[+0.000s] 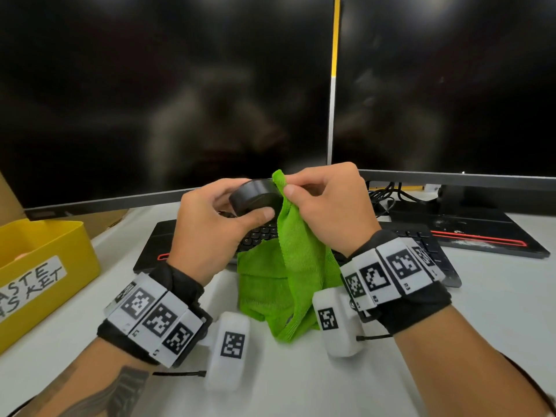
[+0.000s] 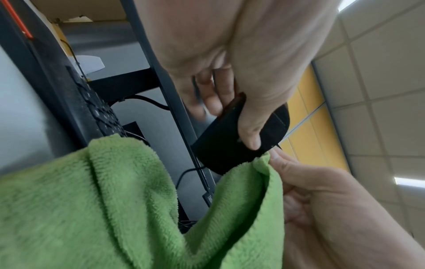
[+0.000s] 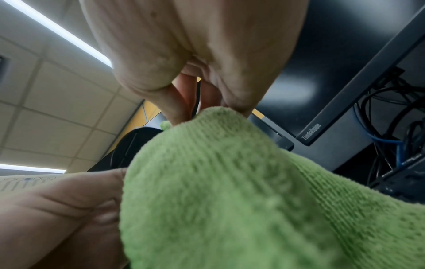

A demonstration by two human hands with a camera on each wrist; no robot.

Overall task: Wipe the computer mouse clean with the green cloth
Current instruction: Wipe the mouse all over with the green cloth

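My left hand (image 1: 219, 218) holds a black computer mouse (image 1: 255, 197) in the air above the keyboard, thumb across its near side and fingers curled behind it. The mouse (image 2: 230, 145) also shows in the left wrist view, under the thumb (image 2: 250, 127). My right hand (image 1: 325, 203) pinches the top edge of the green cloth (image 1: 294, 266) right beside the mouse's right end. The cloth hangs down to the desk, where its lower part lies bunched. In the right wrist view the cloth (image 3: 253, 191) fills the foreground and the mouse (image 3: 128, 151) peeks out behind it.
Two dark monitors (image 1: 168, 94) stand behind the hands. A black keyboard (image 1: 427, 245) and a laptop (image 1: 469, 227) lie on the white desk (image 1: 301, 386). A yellow bin (image 1: 45, 266) labelled as a waste basket sits at the left. Cables (image 1: 388, 194) trail under the right monitor.
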